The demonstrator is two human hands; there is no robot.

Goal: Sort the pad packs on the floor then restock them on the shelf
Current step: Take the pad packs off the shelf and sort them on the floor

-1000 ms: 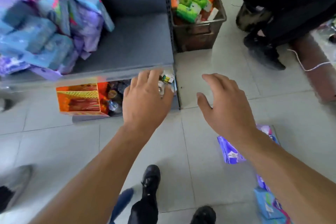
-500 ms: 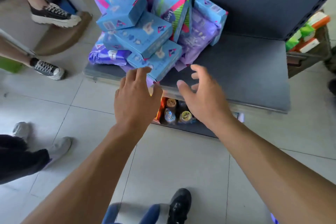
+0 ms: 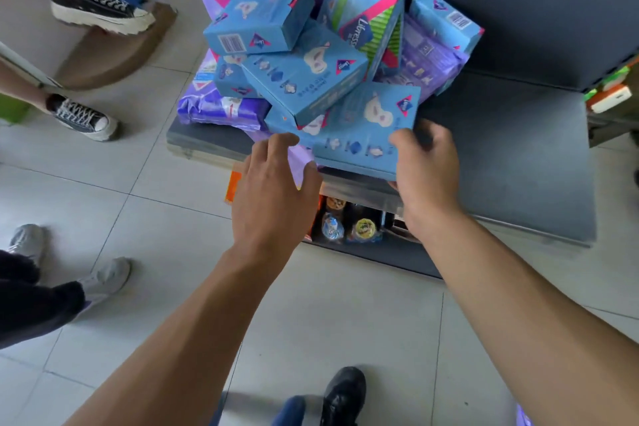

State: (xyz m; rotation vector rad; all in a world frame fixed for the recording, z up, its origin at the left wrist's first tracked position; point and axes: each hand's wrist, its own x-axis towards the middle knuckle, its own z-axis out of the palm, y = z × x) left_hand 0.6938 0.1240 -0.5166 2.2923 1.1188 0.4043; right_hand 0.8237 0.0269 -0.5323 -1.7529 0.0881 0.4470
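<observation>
Reached in to the pile: right hand (image 3: 427,169) clamped on blue box (image 3: 366,135), left (image 3: 273,190) spread, empty; lift level, steady boxes above.

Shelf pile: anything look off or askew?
Yes. The pad packs sit in a jumbled heap on the shelf, tilted at mixed angles, not in rows. The front blue box overhangs the shelf edge, with the right hand at its corner and the left hand open beside it.

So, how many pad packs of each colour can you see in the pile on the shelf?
Blue boxes: 5
Green and pink striped pack: 1
Purple soft packs: at least 3, partly buried
Total: at least 9
</observation>
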